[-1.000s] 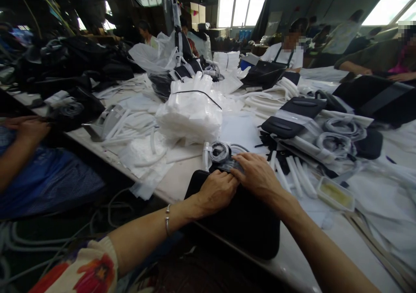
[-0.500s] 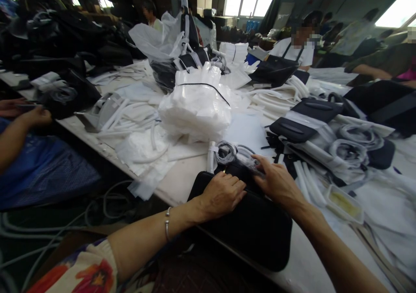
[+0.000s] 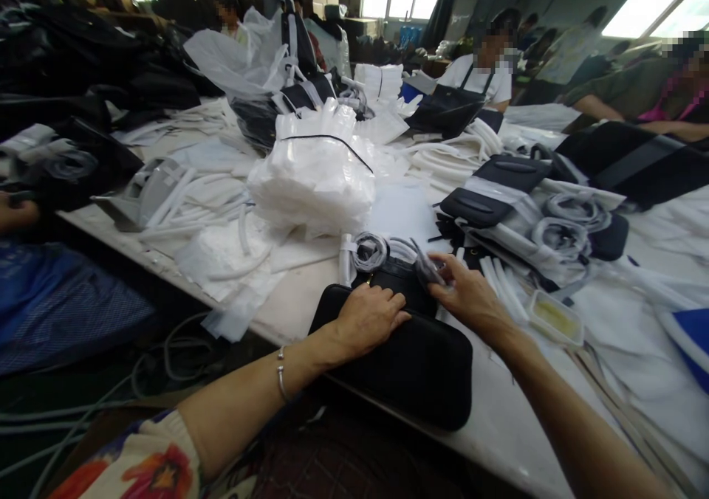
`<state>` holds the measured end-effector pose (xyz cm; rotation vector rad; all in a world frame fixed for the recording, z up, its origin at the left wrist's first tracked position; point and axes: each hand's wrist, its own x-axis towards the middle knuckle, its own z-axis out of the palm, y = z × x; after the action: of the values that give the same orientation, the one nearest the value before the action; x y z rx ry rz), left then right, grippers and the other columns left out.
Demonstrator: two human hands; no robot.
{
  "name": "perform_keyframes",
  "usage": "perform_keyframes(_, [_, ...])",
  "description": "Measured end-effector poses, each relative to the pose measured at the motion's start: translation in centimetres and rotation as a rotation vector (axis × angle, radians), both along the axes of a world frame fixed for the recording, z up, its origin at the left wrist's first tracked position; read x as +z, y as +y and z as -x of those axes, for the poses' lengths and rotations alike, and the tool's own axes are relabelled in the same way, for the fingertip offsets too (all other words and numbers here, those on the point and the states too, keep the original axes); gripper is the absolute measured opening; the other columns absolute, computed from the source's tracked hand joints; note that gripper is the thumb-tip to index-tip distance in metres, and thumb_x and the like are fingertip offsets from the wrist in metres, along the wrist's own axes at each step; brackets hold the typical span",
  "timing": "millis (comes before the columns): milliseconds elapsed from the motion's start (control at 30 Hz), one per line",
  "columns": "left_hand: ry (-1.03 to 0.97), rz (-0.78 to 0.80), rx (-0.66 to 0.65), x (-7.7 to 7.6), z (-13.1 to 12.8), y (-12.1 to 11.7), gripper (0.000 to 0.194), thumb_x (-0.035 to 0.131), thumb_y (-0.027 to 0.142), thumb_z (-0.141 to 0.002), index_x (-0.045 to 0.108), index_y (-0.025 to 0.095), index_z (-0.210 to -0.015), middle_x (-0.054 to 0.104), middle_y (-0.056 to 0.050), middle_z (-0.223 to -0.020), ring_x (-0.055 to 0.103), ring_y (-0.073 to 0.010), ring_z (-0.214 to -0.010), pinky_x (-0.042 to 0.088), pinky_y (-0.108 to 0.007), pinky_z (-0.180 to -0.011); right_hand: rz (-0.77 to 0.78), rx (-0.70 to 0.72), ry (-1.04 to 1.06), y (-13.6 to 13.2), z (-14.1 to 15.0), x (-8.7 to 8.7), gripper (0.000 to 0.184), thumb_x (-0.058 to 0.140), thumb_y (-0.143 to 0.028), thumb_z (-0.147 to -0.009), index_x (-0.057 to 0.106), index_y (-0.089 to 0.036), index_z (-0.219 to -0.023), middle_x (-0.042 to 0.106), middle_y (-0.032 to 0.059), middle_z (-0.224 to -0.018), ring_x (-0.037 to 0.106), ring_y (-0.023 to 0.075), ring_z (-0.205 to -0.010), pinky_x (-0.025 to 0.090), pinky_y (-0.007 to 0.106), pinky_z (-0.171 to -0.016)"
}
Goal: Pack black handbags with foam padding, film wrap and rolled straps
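A black padded bag (image 3: pixel 410 373) lies at the table's front edge, its near part overhanging. My left hand (image 3: pixel 370 318) rests across its far edge, fingers curled over the black material, a bracelet on the wrist. My right hand (image 3: pixel 457 285) pinches a grey strap end (image 3: pixel 425 266), partly wrapped in something clear, just beyond the bag's far right corner. Behind my hands sit a coiled grey strap (image 3: pixel 370 253) and a white roll (image 3: pixel 348 263), up against the bag's black upper part.
A banded stack of clear plastic bags (image 3: pixel 315 174) stands ahead. To the right are dark handled panels (image 3: pixel 470 207), white tubes (image 3: pixel 501 285) and a small plastic box (image 3: pixel 555 318). Padding strips (image 3: pixel 188 196) cover the left. Co-workers sit around the table; a hand (image 3: pixel 16 215) shows at far left.
My right hand has moved away from my left and lifted the grey strap end. My left hand stays on the bag's far edge. A blue item has appeared at the right.
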<state>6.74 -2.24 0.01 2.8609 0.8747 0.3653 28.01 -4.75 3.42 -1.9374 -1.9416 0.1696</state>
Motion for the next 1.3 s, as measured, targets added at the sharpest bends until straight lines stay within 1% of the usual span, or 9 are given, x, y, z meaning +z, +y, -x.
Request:
perform_keyframes(167, [0.076,0.086,0.021,0.6,-0.4,0.7,0.033,0.043,0.046,-0.097,0.059,0.018,-0.097,0.070,-0.009,-0.088,0.067,-0.0264,-0.082,0.047,-0.036,-0.071,-0.100,0.131,-0.274,0.3,1.2,-2.4,0.057,0.051,-0.012,-0.081,0.052,-0.022,-0.137,0.070,0.0086,-0.102,0.062,0.0251,-0.096,0.037,0.041,-0.088])
perform_keyframes(333, [0.035,0.271,0.113,1.4,-0.1,1.4,0.039,0.043,0.054,-0.094,0.060,0.020,-0.098,0.071,-0.009,-0.092,0.068,-0.0292,-0.086,0.050,-0.036,-0.072,-0.068,0.246,-0.129,-0.4,-0.3,-2.0,0.050,0.050,-0.014,-0.086,0.055,-0.026,-0.135,0.071,0.0051,-0.104,0.064,0.0207,-0.096,0.040,0.038,-0.091])
perform_keyframes(500, [-0.169,0.379,0.211,1.0,-0.7,1.7,0.045,0.055,0.051,-0.088,0.051,0.021,-0.123,0.068,-0.009,-0.107,0.067,-0.0291,-0.090,0.052,-0.040,-0.079,-0.086,0.041,0.009,-0.5,0.5,-1.2,0.036,0.054,-0.039,-0.092,0.063,-0.027,-0.125,0.074,0.0032,-0.095,0.067,0.0215,-0.086,0.047,0.036,-0.084])
perform_keyframes(667, [-0.400,0.348,0.179,0.9,-2.0,2.5,0.054,0.051,0.035,-0.095,0.034,0.018,-0.143,0.054,-0.012,-0.133,0.056,-0.0238,-0.118,0.047,-0.035,-0.099,-0.182,-0.004,0.130,-0.1,2.0,-1.3,0.029,0.052,-0.039,-0.093,0.074,-0.023,-0.084,0.069,0.0051,-0.087,0.066,0.0196,-0.079,0.049,0.032,-0.075])
perform_keyframes(833, [-0.182,0.207,0.158,1.2,-2.7,2.0,0.047,0.043,0.038,-0.098,0.035,0.029,-0.143,0.060,-0.006,-0.116,0.065,-0.0236,-0.095,0.055,-0.032,-0.071,-0.146,0.078,0.185,-0.6,1.4,-0.9,0.015,0.059,-0.033,-0.089,0.069,-0.022,-0.086,0.065,0.0036,-0.085,0.065,0.0183,-0.076,0.053,0.033,-0.073])
perform_keyframes(933, [-0.090,0.145,0.167,1.2,-2.8,1.6,0.036,0.042,0.038,-0.098,0.045,0.029,-0.133,0.060,-0.006,-0.108,0.065,-0.0228,-0.088,0.053,-0.029,-0.062,-0.274,-0.002,0.221,-0.7,0.8,-0.6,0.027,0.061,-0.030,-0.088,0.061,-0.019,-0.113,0.061,0.0101,-0.110,0.066,0.0179,-0.081,0.057,0.029,-0.065])
perform_keyframes(1000, [-0.062,0.123,0.166,1.1,-2.8,1.5,0.032,0.040,0.037,-0.099,0.049,0.028,-0.128,0.060,-0.006,-0.107,0.065,-0.0226,-0.087,0.052,-0.029,-0.061,-0.273,0.064,0.082,-0.4,0.6,-0.4,0.046,0.051,-0.018,-0.091,0.048,-0.021,-0.136,0.047,0.0155,-0.138,0.066,0.0187,-0.093,0.058,0.029,-0.068])
perform_keyframes(1100, [-0.035,0.103,0.141,1.0,-2.8,1.5,0.032,0.033,0.032,-0.101,0.048,0.029,-0.129,0.058,-0.007,-0.114,0.064,-0.0228,-0.090,0.054,-0.030,-0.062,-0.231,0.297,-0.252,0.2,0.3,-0.1,0.062,0.041,-0.002,-0.089,0.040,-0.030,-0.144,0.026,0.0119,-0.157,0.062,0.0222,-0.108,0.057,0.031,-0.074])
perform_keyframes(1300, [-0.015,0.110,0.114,1.0,-2.6,1.5,0.036,0.028,0.028,-0.101,0.046,0.029,-0.133,0.054,-0.008,-0.126,0.062,-0.0221,-0.099,0.056,-0.030,-0.067,-0.372,0.578,-0.599,1.0,0.0,1.9,0.062,0.047,0.002,-0.087,0.043,-0.025,-0.143,0.032,0.0149,-0.155,0.056,0.0265,-0.111,0.051,0.040,-0.084])
